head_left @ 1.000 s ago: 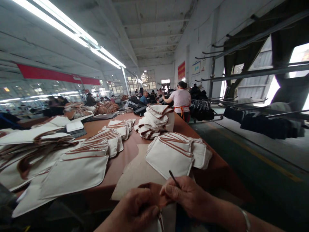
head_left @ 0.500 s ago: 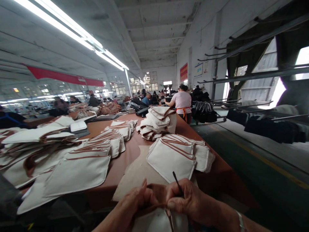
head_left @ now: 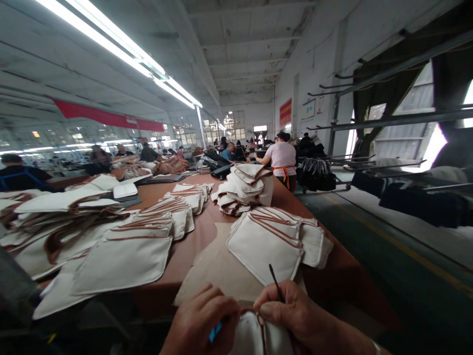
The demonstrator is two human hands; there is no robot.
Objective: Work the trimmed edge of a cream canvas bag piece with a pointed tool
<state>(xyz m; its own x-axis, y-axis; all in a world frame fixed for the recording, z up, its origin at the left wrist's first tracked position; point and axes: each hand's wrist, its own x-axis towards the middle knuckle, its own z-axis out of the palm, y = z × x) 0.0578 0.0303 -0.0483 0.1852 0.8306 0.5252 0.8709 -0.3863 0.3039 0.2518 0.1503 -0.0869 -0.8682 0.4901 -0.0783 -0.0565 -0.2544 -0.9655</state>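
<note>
Far left of the fingers, rows of cream canvas pouches [head_left: 121, 261] with brown leather trim, overlapping on a brown-topped table [head_left: 192, 251]. Just ahead of the fingers, a tan paper pattern sheet [head_left: 210, 268], partly under a nearer pile. Next, the left hand [head_left: 201, 320], its fingers [head_left: 221, 308] curled and pressed together against a cream canvas pouch [head_left: 260, 337], with a sliver of blue plastic [head_left: 215, 331] between them, its form hidden. That pouch held up between both hands, brown-trimmed rim uppermost. Then the right hand [head_left: 299, 310], its fingers [head_left: 268, 303] pinching a thin dark pointed stick [head_left: 275, 282] upright against the trim. Further right, flat brown-trimmed pouches [head_left: 264, 251], the table's long brown edge [head_left: 354, 291], and a green floor [head_left: 369, 246].
</note>
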